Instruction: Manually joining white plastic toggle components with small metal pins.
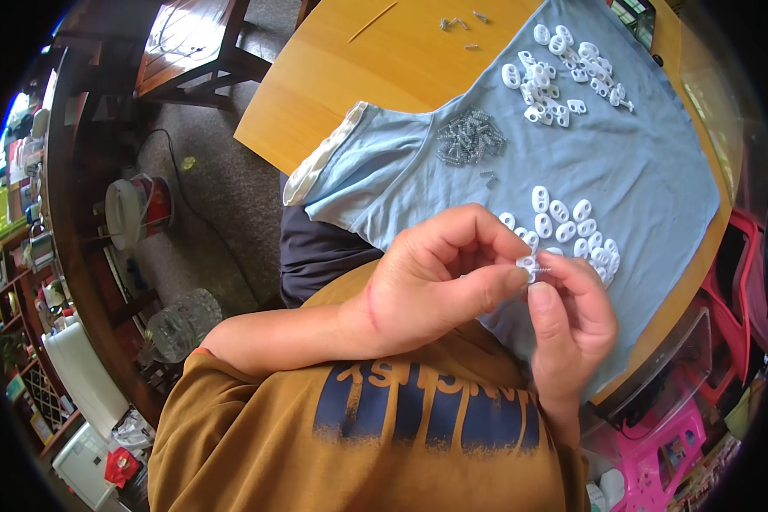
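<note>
A dark cable (pixel 176 171) crosses the floor (pixel 239 183) near a red-and-white bucket (pixel 136 212)

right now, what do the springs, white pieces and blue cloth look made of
Springs: likely metal, from their shiny grey coils. White pieces: probably plastic, smooth and evenly shaped. Blue cloth: matte fabric, perhaps cotton, with soft creases.

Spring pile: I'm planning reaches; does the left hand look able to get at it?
Probably yes: mostly blue cloth separates left hand and spring pile, though that hand pinches a white piece.
</note>
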